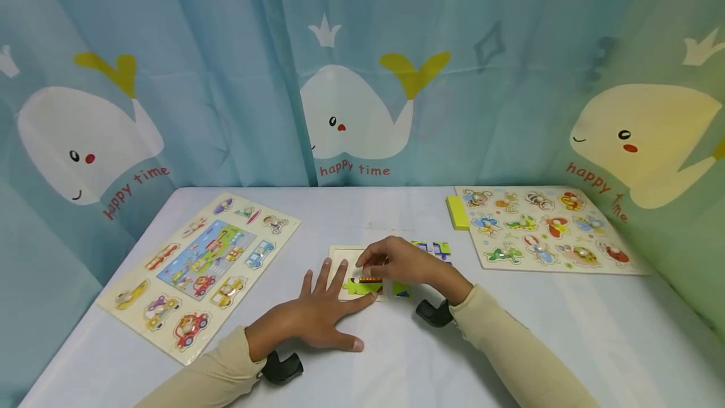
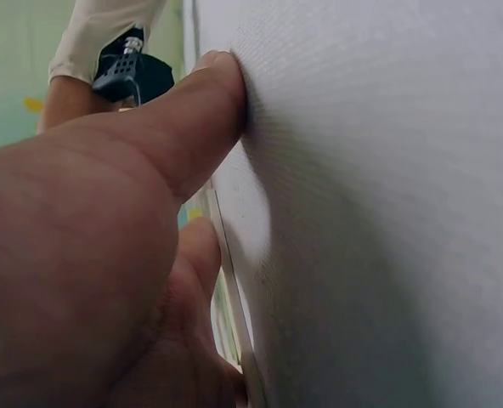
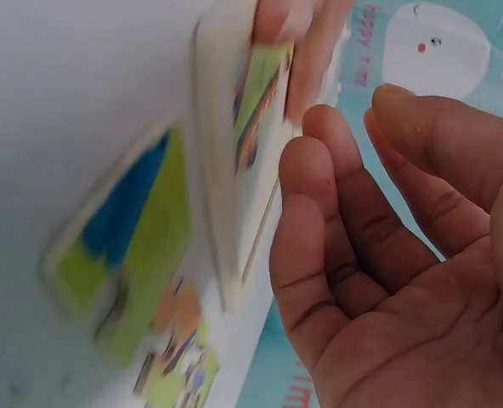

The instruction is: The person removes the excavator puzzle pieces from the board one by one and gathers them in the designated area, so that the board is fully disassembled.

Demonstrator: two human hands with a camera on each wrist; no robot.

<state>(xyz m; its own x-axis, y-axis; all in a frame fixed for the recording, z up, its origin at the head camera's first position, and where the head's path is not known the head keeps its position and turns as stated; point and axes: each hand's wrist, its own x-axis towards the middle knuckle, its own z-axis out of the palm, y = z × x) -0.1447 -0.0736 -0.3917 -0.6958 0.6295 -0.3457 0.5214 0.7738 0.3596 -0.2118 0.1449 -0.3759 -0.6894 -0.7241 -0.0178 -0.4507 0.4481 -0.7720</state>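
Observation:
A small wooden puzzle tray (image 1: 338, 257) lies flat on the white table, with joined green picture pieces (image 1: 358, 287) along its near side. My left hand (image 1: 320, 317) rests with fingers spread, its fingertips over the tray's left and near edges, its thumb on the tablecloth. Just above the tray is my right hand (image 1: 404, 261), fingers loosely bent. The right wrist view shows a gap between thumb and fingertips and nothing held. Beside the tray lies a loose green and blue puzzle piece (image 3: 137, 229), partly under the right hand in the head view.
More loose puzzle pieces (image 1: 440, 249) lie right of the tray. A vehicle peg puzzle board (image 1: 272, 206) sits at the left. An insect peg puzzle board (image 1: 544, 260) lies at the back right, with a yellow block (image 1: 457, 213) against its left edge. A whale-print curtain (image 1: 238, 112) hangs behind.

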